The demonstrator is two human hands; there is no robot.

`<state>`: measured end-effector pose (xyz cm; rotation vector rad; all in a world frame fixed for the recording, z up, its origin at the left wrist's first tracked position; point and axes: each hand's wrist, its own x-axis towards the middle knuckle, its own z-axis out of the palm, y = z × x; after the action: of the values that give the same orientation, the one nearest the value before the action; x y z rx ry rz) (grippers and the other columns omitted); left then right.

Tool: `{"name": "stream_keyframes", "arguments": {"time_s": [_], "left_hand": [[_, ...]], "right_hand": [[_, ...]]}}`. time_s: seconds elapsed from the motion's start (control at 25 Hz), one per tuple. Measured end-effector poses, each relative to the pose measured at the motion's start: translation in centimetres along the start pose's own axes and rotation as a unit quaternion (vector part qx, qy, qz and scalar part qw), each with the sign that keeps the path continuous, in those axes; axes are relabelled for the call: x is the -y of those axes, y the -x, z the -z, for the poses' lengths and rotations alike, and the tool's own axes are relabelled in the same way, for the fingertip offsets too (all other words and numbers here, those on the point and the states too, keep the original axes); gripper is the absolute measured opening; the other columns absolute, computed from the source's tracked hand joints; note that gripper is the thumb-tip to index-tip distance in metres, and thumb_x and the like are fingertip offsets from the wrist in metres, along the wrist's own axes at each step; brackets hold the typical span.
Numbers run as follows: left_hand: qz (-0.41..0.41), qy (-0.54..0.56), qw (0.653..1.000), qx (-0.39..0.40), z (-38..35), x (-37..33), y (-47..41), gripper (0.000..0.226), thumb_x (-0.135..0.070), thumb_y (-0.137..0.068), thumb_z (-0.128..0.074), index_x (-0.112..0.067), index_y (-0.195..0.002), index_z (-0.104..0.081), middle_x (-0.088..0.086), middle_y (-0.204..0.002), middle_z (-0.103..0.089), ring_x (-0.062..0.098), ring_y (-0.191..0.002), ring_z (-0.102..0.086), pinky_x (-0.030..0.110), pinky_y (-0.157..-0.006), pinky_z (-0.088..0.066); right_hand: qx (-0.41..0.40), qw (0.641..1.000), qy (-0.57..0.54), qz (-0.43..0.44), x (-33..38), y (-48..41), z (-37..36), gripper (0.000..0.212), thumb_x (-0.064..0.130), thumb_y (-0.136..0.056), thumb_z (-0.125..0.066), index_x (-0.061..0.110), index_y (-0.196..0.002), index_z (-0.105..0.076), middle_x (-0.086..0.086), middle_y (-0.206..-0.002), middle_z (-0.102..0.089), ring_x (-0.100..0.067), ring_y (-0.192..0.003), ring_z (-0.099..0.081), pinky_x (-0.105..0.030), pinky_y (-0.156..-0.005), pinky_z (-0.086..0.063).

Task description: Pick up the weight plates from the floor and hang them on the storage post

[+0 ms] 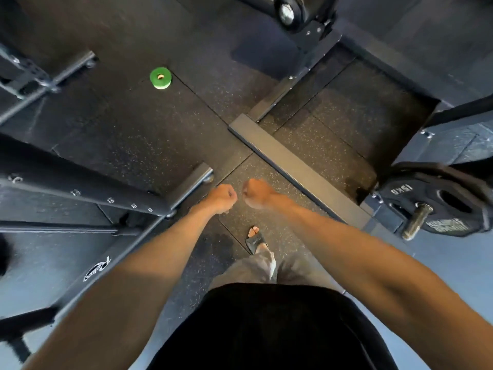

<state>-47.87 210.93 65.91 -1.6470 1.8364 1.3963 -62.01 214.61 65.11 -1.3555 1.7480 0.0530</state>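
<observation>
both arms reach forward and down over the dark speckled floor (149, 134). the left hand (222, 197) and the right hand (256, 193) are each curled into a fist and hold nothing; they hang side by side with a narrow gap between them, not touching, and the right one is a little blurred.

a small green plate (160, 78) lies flat on the floor well ahead of the hands and to the left, its centre hole facing up, apart from everything else. at the right edge a large black plate (440, 206) marked 15kg hangs on a metal post (416, 221) whose worn end sticks out past it.

a flat grey bar (293, 166) of a machine base runs slantwise on the floor just beyond the right hand. a black rack frame (80, 188) with bolts fills the left side, one foot of it ending near the left hand. below the hands, a foot in a black sandal (255, 240) stands on the floor.
</observation>
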Motion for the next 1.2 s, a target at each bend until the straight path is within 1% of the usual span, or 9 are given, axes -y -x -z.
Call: {"name": "stream_keyframes", "arguments": {"time_s": [0.12,0.24,0.4,0.6,0.8,0.88,0.96,1.08,1.2], "left_hand": [[0.015,0.013,1.000,0.006,4.7,-1.8,-4.5,0.019,-0.020,-0.101,-0.044,-0.018,-0.090,-0.058,0.006,-0.080,-0.066,0.021,-0.069,-0.064,0.023,-0.051,-0.043],[0.052,0.035,0.998,0.003,8.7,-2.3,-9.5,0.017,-0.020,-0.101,-0.044,-0.014,-0.095,-0.059,0.011,-0.083,-0.067,0.016,-0.058,-0.061,0.021,-0.046,-0.042],[0.091,0.067,0.994,-0.005,14.4,-3.3,-16.8,0.015,-0.017,-0.098,-0.047,-0.015,-0.095,-0.062,0.012,-0.085,-0.068,0.021,-0.063,-0.063,0.024,-0.055,-0.046],[0.128,0.100,0.985,-0.062,25.1,-6.0,-27.0,0.016,-0.015,-0.094,-0.054,-0.021,-0.085,-0.066,0.003,-0.081,-0.069,0.022,-0.079,-0.068,0.035,-0.081,-0.056],[0.126,0.160,0.972,-0.114,35.5,-7.3,-38.0,0.016,-0.013,-0.089,-0.052,-0.019,-0.078,-0.061,0.015,-0.086,-0.072,0.032,-0.083,-0.070,0.048,-0.082,-0.058],[0.128,0.173,0.969,-0.123,39.2,-6.9,-42.3,0.015,-0.014,-0.090,-0.052,-0.012,-0.084,-0.065,0.019,-0.093,-0.073,0.034,-0.088,-0.070,0.048,-0.083,-0.057],[0.143,0.187,0.962,-0.135,42.9,-6.2,-46.5,0.024,-0.020,-0.094,-0.048,-0.006,-0.094,-0.067,0.019,-0.097,-0.072,0.035,-0.092,-0.070,0.047,-0.084,-0.056],[0.180,0.236,0.946,-0.126,48.5,-3.3,-52.9,0.023,-0.019,-0.096,-0.046,-0.009,-0.090,-0.066,0.018,-0.090,-0.072,0.037,-0.089,-0.071,0.046,-0.077,-0.058],[0.226,0.270,0.932,-0.087,55.2,-0.2,-58.6,0.019,-0.020,-0.096,-0.048,-0.011,-0.090,-0.064,0.020,-0.095,-0.073,0.036,-0.088,-0.071,0.044,-0.076,-0.058]], "right_hand": [[0.022,1.000,-0.003,0.006,0.8,-5.0,4.8,0.019,0.005,-0.092,-0.044,-0.001,-0.087,-0.061,-0.018,-0.093,-0.066,-0.037,-0.095,-0.066,-0.042,-0.073,-0.054],[0.046,0.999,0.011,0.012,2.0,-11.2,9.1,0.024,0.009,-0.097,-0.044,-0.002,-0.091,-0.064,-0.022,-0.103,-0.067,-0.036,-0.100,-0.065,-0.040,-0.079,-0.053],[0.076,0.996,0.030,0.039,4.8,-21.8,14.5,0.022,0.003,-0.091,-0.047,0.008,-0.074,-0.058,-0.022,-0.095,-0.069,-0.035,-0.093,-0.065,-0.036,-0.074,-0.050],[0.100,0.991,0.051,0.066,10.2,-35.6,21.0,0.027,0.007,-0.095,-0.044,0.004,-0.105,-0.069,-0.020,-0.114,-0.069,-0.037,-0.109,-0.065,-0.039,-0.086,-0.052],[0.144,0.987,0.036,0.058,15.6,-48.0,27.1,0.024,0.027,-0.098,-0.049,0.012,-0.094,-0.067,-0.014,-0.099,-0.069,-0.031,-0.095,-0.064,-0.034,-0.078,-0.050],[0.154,0.985,0.049,0.061,17.9,-53.3,28.5,0.036,0.038,-0.093,-0.044,0.012,-0.102,-0.067,-0.012,-0.100,-0.071,-0.031,-0.096,-0.066,-0.037,-0.083,-0.054],[0.171,0.979,0.079,0.076,19.9,-59.4,29.2,0.039,0.034,-0.089,-0.040,0.012,-0.106,-0.067,-0.012,-0.103,-0.072,-0.032,-0.099,-0.069,-0.042,-0.083,-0.056],[0.168,0.978,0.108,0.060,23.9,-68.1,31.7,0.032,0.019,-0.095,-0.042,0.005,-0.104,-0.069,-0.016,-0.107,-0.072,-0.033,-0.103,-0.068,-0.037,-0.082,-0.053],[0.184,0.971,0.148,0.036,28.6,-75.5,34.9,0.028,0.026,-0.093,-0.051,0.007,-0.100,-0.070,-0.014,-0.105,-0.071,-0.031,-0.096,-0.067,-0.036,-0.080,-0.051]]}}
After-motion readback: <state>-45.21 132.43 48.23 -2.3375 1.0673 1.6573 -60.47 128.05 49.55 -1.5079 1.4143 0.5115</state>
